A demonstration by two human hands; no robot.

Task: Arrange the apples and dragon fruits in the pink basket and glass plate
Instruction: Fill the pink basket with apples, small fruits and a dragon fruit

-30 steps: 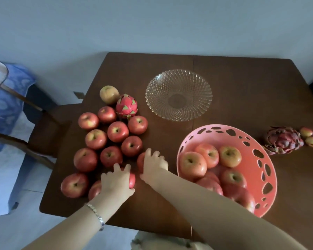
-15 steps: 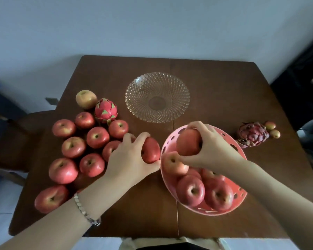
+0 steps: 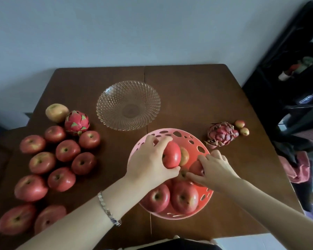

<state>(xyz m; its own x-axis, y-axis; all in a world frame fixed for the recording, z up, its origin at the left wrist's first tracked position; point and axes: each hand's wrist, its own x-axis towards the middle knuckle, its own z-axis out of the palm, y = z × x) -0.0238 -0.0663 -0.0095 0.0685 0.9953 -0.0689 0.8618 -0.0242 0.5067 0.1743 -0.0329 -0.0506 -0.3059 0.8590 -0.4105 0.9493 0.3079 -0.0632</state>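
Note:
The pink basket (image 3: 192,137) sits at the table's front centre with several red apples inside. My left hand (image 3: 150,163) grips a red apple (image 3: 172,155) over the basket. My right hand (image 3: 213,168) rests its fingers on another apple (image 3: 196,167) inside the basket. The glass plate (image 3: 128,105) lies bare behind the basket. Several loose apples (image 3: 67,150) lie on the table's left side. A bright pink dragon fruit (image 3: 77,122) sits at the back of that group. A darker dragon fruit (image 3: 221,133) lies right of the basket.
A yellowish apple (image 3: 56,112) lies by the bright dragon fruit. Two small fruits (image 3: 242,127) sit beside the darker one. The brown table (image 3: 188,91) has a seam down its middle. Dark furniture and pink cloth (image 3: 298,168) stand off the right edge.
My left hand carried its apple from the basket's left edge to over the basket. My right hand lowered its apple into the basket's right side. The camera shifted.

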